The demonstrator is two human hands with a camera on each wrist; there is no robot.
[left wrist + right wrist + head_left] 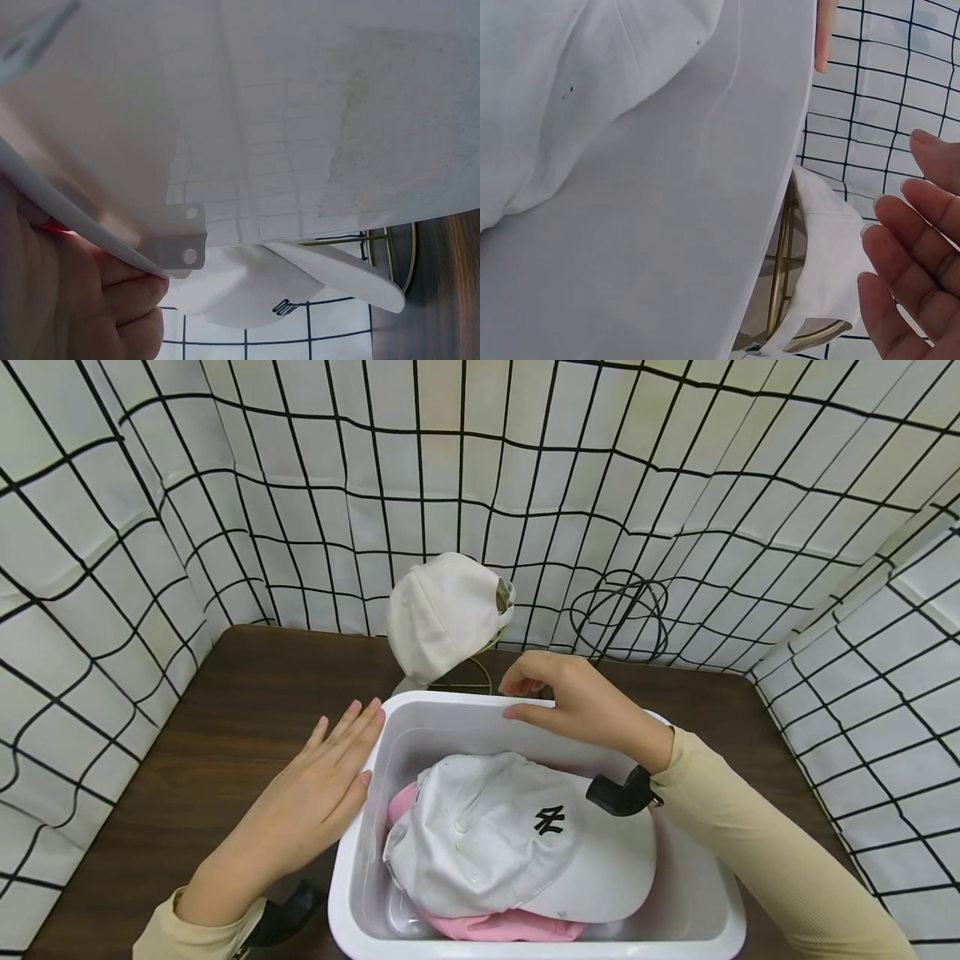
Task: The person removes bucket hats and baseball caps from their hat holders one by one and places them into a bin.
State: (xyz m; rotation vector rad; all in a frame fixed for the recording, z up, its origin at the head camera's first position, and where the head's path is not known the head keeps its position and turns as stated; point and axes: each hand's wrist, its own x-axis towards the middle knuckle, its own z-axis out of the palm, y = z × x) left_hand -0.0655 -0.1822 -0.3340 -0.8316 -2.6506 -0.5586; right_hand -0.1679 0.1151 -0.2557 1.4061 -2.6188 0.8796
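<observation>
A white plastic bin [351, 868] holds a white cap with a black NY emblem [480, 835], lying on a pink cap or cloth [510, 927]. My left hand [300, 802] lies with straight fingers along the bin's left rim, touching it; the left wrist view shows the fingers [131, 300] against the rim's edge. Over the far rim hovers my right hand [581, 702], fingers loosely bent, holding nothing. Just behind the bin, another white cap [446, 614] sits on a gold wire stand [480, 672], near the right fingertips; it also appears in the right wrist view [832, 247].
A brown wooden table [187, 735] lies under everything. White walls with black wire grid [315, 468] enclose the back and sides. A coil of black wire [622, 614] leans at the back, right of the capped stand.
</observation>
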